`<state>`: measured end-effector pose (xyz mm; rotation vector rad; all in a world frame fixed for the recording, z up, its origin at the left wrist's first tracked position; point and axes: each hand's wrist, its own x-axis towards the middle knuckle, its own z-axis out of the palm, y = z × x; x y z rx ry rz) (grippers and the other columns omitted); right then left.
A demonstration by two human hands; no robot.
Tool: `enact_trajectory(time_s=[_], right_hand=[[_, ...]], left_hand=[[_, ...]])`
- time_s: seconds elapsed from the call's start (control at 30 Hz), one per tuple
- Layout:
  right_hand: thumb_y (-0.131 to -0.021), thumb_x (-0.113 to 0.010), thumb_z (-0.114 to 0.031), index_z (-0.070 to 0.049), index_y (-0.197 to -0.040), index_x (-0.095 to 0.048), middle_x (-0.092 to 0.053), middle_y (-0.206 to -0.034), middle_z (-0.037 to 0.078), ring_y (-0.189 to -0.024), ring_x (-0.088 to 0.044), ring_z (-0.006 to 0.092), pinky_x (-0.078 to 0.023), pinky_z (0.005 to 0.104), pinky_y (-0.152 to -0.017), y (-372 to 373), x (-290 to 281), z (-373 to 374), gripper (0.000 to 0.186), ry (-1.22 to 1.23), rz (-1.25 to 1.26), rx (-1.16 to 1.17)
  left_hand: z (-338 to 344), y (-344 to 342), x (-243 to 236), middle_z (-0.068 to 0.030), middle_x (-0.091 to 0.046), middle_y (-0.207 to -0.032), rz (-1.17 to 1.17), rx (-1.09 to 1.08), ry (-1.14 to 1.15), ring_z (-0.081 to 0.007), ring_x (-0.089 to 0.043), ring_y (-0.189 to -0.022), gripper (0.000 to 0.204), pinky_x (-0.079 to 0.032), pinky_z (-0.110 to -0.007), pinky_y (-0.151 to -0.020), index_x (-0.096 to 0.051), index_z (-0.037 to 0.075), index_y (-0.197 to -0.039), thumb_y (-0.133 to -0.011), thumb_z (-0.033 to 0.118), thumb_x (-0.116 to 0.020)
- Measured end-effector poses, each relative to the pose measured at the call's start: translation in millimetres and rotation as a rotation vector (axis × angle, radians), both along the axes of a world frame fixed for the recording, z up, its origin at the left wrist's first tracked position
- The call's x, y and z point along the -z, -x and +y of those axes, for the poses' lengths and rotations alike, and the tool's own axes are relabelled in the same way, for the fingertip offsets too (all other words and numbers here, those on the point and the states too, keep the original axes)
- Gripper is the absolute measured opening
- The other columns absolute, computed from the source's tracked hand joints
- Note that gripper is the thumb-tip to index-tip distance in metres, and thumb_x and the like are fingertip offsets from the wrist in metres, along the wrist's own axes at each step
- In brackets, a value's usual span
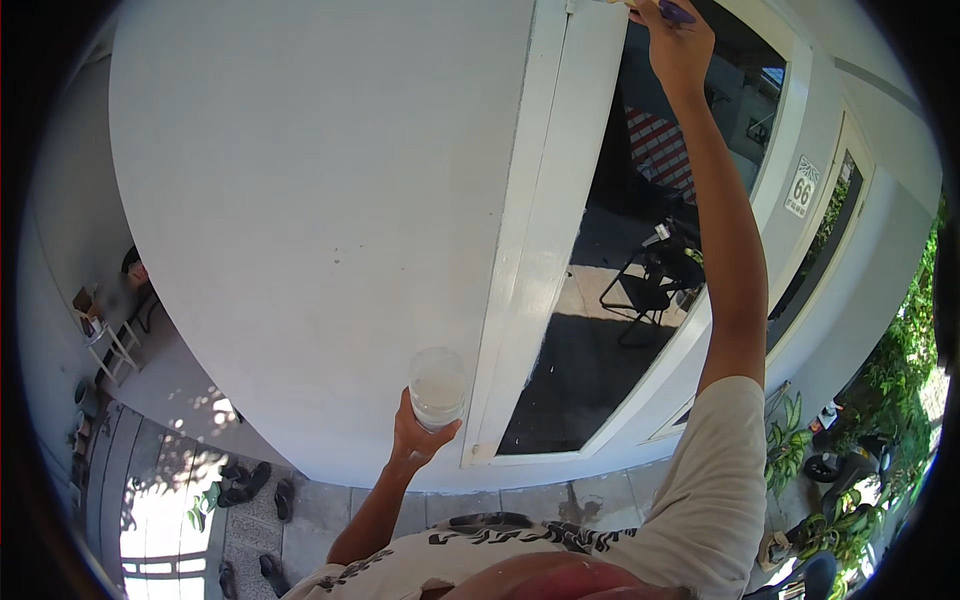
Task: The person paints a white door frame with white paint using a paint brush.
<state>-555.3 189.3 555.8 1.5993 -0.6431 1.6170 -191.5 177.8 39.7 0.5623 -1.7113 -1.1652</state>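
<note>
A broad white wall (300, 200) fills most of what I see, bending with the lens, and just right of it stands a white window frame (545, 200) around a dark pane (610, 330) that mirrors a folding chair and a patch of sunlit floor. Further right along the wall a second narrow window (825, 250) sits beside a small white number plate (801, 187). Below me lies a tiled floor (320, 515), with several dark sandals (250, 485) scattered at its left, and green plants (900, 370) crowd the right edge near a parked scooter (850, 465). My right arm stretches up across the pane, sleeve of a pale shirt at the shoulder, and my right hand (678, 45) is at the top of the frame — its fingers are clenched around a small dark purple-tipped tool (675, 12), whose working end is cut off by the picture's upper edge, so I cannot tell what kind it is. My left hand (418, 435) is held low, near the bottom corner of the window frame, fingers wrapped from beneath around a clear plastic cup (437, 385) — it stands upright and holds a whitish liquid, close in front of the wall and just left of the frame.
</note>
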Motion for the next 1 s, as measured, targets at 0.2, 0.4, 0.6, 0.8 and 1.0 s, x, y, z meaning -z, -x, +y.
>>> enact_trajectory(time_s=[0.2,0.4,0.6,0.8,1.0], right_hand=[[-0.095,-0.076,-0.02,0.002,-0.088,-0.071,-0.067,-0.078,0.007,-0.063,-0.057,0.0102,-0.046,0.0259,-0.057,-7,8,26,0.024,-0.074,0.168,0.098],[-0.094,-0.076,-0.015,0.003,-0.091,-0.071,-0.066,-0.078,0.011,-0.065,-0.059,0.0116,-0.047,0.0266,-0.058,-40,-1,31,0.018,0.021,0.374,0.286],[-0.091,-0.077,-0.012,-0.007,-0.103,-0.076,-0.076,-0.097,0.008,-0.081,-0.072,0.0174,-0.054,0.0246,-0.07,-28,44,33,0.013,-0.096,0.556,0.455],[-0.092,-0.076,-0.011,-0.006,-0.101,-0.077,-0.077,-0.099,0.008,-0.087,-0.074,0.0182,-0.057,0.025,-0.074,-29,33,33,0.011,-0.004,0.546,0.397],[-0.092,-0.076,-0.009,-0.006,-0.103,-0.077,-0.077,-0.1,0.008,-0.09,-0.075,0.0192,-0.058,0.0256,-0.077,-14,32,36,0.011,0.064,0.524,0.482]], left_hand=[[8,10,12,-0.0167,-0.066,-0.121,-0.031,-0.001,0.005,-0.0264,-0.067,-0.11,0.079,-0.054,-0.041,-0.097,-0.044,-0.001,-0.136,-0.073,0.019,-0.089],[12,22,4,-0.0171,-0.066,-0.122,-0.053,0.002,0.0,-0.0272,-0.067,-0.111,0.08,-0.053,-0.041,-0.097,-0.045,-0.001,-0.136,-0.073,0.021,-0.089],[1,25,7,-0.0178,-0.065,-0.124,-0.028,0.05,-0.01,-0.0291,-0.066,-0.113,0.084,-0.053,-0.043,-0.099,-0.043,0.0,-0.138,-0.072,0.023,-0.09],[-8,29,0,-0.0174,-0.065,-0.124,-0.026,0.065,0.003,-0.0295,-0.066,-0.113,0.084,-0.053,-0.043,-0.099,-0.042,0.0,-0.139,-0.073,0.023,-0.09],[-15,26,0,-0.0173,-0.065,-0.123,-0.015,0.072,-0.005,-0.0285,-0.066,-0.112,0.082,-0.053,-0.042,-0.098,-0.044,0.0,-0.138,-0.073,0.022,-0.09]])
